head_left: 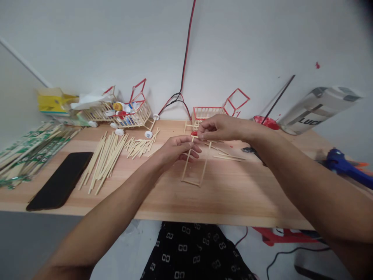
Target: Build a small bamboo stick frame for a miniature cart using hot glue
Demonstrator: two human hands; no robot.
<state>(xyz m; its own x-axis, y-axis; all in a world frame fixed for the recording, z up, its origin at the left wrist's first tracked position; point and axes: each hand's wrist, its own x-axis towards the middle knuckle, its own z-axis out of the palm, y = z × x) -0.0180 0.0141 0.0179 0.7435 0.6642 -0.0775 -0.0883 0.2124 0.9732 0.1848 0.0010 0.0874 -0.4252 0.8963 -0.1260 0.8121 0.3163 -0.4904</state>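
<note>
The stick frame (194,171) is lying flat on the surface (233,194). The left hand (176,151) is pinching the frame's left rail, grip closed. The right hand (223,128) is pressing a short stick (207,140) across the frame's far end, grip closed. Loose sticks (105,159) are lying well left of the frame.

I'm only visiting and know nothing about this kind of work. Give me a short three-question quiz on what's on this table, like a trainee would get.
1. True or false: the black phone lies left of the stick frame.
2. What lies at the far right of the table? A) scissors B) blue glue gun C) cup
3. Fill in: the hand nearer the wall is the ___ hand.
Key: 1 true; 2 B; 3 right hand.
</note>
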